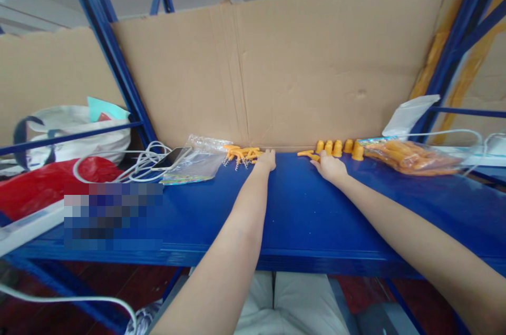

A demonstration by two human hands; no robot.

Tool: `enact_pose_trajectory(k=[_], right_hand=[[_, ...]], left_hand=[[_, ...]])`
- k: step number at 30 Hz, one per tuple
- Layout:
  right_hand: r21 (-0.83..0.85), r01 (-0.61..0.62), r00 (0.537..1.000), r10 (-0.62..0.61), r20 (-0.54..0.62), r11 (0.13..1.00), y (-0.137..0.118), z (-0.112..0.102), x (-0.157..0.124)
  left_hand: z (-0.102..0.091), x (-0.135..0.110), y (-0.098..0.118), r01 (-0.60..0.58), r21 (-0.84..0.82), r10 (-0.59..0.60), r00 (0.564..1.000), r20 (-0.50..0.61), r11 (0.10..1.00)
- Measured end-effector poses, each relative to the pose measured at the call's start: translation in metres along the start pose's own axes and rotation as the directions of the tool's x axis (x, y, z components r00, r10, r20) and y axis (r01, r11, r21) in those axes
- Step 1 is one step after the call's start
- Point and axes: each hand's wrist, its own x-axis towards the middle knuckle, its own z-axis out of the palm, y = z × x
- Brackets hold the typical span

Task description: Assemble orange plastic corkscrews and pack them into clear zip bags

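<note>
Orange pieces with small metal coils (239, 154) lie heaped just left of the frame's centre, at the foot of the cardboard wall (316, 66). The left hand (268, 159) is at the heap's right end, its fingers bunched and partly hidden — whether they pinch a piece, I cannot tell. Right of centre, the right hand (331, 167) is down beside the loose orange sticks (307, 155), thumb toward them; its grip cannot be told either. Just behind it stand orange caps (337, 148) in an uneven row. Farther right, a clear bag (415, 157) holds many more orange pieces, seen through its film. Left of the heap, another clear bag (203, 164) lies flat, with a phone (172, 158) and white cable (136, 166) near it. At the far left a white tote (79, 132) sits behind a red bag (59, 182) — a turquoise item (106, 110) shows at the tote's top
</note>
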Motion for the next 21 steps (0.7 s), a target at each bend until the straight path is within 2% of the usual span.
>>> enact_pose_trajectory(k=[6,9,11,15,21], right_hand=[[-0.032,0.019,1.0,-0.018,0.018,0.999,0.0,0.001,-0.002],[-0.031,0.022,1.0,-0.021,0.022,0.999,0.0,0.001,-0.001],[-0.028,0.023,1.0,-0.023,0.017,0.999,-0.001,0.0,-0.001],[-0.019,0.022,1.0,-0.021,0.023,1.0,-0.002,-0.002,-0.003],[-0.012,0.012,1.0,-0.012,0.028,1.0,-0.002,-0.002,-0.004]], left_hand=[[-0.013,0.007,-0.006,-0.12,-0.08,0.116,0.992,-0.05,0.99],[-0.023,0.01,-0.01,-0.169,-0.175,0.134,0.972,-0.191,0.97],[-0.03,0.011,-0.013,-0.208,-0.237,0.129,0.942,-0.311,0.949],[-0.043,0.006,-0.02,-0.251,-0.339,0.061,0.874,-0.483,0.907],[-0.045,-0.022,-0.031,-0.197,-0.437,-0.107,0.808,-0.58,0.878]])
